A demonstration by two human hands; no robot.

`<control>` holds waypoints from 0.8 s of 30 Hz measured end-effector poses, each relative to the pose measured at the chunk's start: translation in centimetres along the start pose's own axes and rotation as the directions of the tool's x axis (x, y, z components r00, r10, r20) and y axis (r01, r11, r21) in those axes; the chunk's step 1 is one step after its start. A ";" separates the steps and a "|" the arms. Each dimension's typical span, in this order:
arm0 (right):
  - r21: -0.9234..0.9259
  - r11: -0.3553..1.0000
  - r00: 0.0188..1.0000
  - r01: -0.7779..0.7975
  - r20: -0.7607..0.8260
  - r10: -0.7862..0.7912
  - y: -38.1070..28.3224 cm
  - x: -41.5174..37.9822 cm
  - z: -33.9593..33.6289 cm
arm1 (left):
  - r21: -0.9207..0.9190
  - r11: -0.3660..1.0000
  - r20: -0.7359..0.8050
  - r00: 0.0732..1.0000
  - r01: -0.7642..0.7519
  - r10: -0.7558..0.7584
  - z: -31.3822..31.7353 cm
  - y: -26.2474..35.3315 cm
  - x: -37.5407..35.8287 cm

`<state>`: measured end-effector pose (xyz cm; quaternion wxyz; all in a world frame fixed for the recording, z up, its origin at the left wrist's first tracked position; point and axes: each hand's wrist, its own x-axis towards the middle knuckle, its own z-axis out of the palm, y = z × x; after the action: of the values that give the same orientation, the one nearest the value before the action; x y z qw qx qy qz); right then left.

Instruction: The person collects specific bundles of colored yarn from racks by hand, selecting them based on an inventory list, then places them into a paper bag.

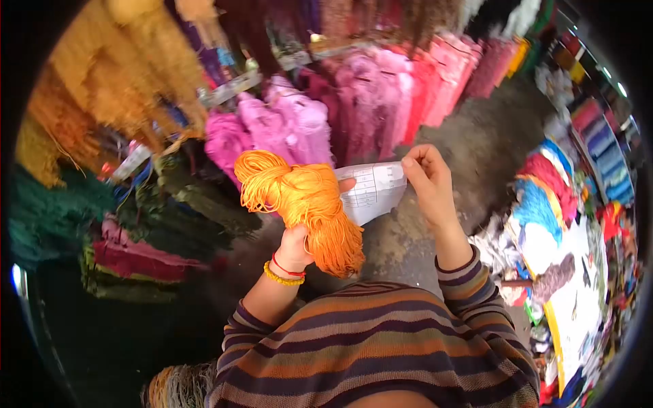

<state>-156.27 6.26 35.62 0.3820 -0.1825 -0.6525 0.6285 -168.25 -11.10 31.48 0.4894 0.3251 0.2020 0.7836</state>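
A thick hank of orange yarn (309, 197) lies in the grip of my left hand (294, 248), which is wrapped round it from below. Beside the yarn, a white sheet of paper (373, 187) with a printed table spreads to the right. One fingertip of my left hand shows over the paper's left edge. My right hand (428, 178) pinches the paper's upper right corner between thumb and fingers. The yarn covers most of my left hand's fingers.
Pink and magenta yarn hanks (371, 95) hang ahead, with golden-brown yarn (129, 68) at upper left and dark green yarn (54, 221) below it. At right, a white-topped table (578, 292) stands near blue and red yarn bundles (541, 194). Grey concrete floor (469, 143) lies between.
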 end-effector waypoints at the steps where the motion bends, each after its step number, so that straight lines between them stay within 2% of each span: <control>1: -0.008 1.000 1.000 -0.005 -0.027 0.005 0.0 -0.4 -1.7 | -0.012 1.000 0.012 1.000 0.023 -0.022 0.7 -1.2 0.8; 3: -0.130 0.991 0.998 0.031 -0.051 -0.037 0.2 -1.3 -4.8 | -0.074 0.994 0.027 0.997 0.079 -0.077 1.9 -3.5 1.9; 4: -0.135 0.991 0.997 0.025 -0.070 -0.034 0.1 -1.7 -5.8 | -0.081 0.992 0.036 0.995 0.097 -0.094 2.5 -4.3 2.4; 7: -0.203 0.978 0.987 -0.038 -0.159 0.005 -0.1 -2.7 -8.3 | -0.077 0.989 0.107 0.988 0.122 -0.114 3.7 -6.1 3.8; 9: -0.300 0.952 0.981 -0.067 -0.193 0.008 0.6 -3.2 -10.1 | -0.099 0.973 0.074 0.976 0.209 -0.203 4.2 -6.9 4.6; 13: -0.304 0.943 0.967 -0.135 -0.246 0.059 1.4 -3.4 -12.2 | -0.093 0.963 0.105 0.964 0.254 -0.244 4.2 -8.3 6.7; 15: -0.196 0.974 0.969 -0.113 -0.240 0.064 1.8 -3.3 -12.6 | -0.110 0.948 0.146 0.948 0.299 -0.282 3.5 -9.0 7.9; 16: -0.199 0.972 0.963 -0.122 -0.260 0.068 2.0 -3.1 -12.6 | -0.116 0.941 0.157 0.942 0.318 -0.298 3.5 -9.4 8.4; 18: -0.011 0.989 0.948 -0.147 -0.287 0.138 2.4 -2.7 -12.5 | -0.164 0.921 0.185 0.928 0.354 -0.324 3.7 -10.0 9.8; 19: -0.008 0.992 0.960 -0.126 -0.254 0.120 2.7 -2.6 -13.2 | -0.166 0.913 0.199 0.920 0.372 -0.338 3.5 -10.4 10.5; 21: -0.017 0.995 0.950 -0.100 -0.300 0.090 3.6 -2.0 -14.0 | -0.189 0.880 0.167 0.897 0.436 -0.409 2.9 -10.8 11.9; 24: -0.016 0.996 0.917 -0.093 -0.391 0.079 3.9 -1.4 -14.3 | -0.152 0.873 0.214 0.878 0.463 -0.428 2.0 -11.3 13.9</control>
<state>-145.94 15.58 30.31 0.4730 -0.3390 -0.5654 0.5846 -163.98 6.37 30.10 0.7027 0.2862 0.1493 0.6341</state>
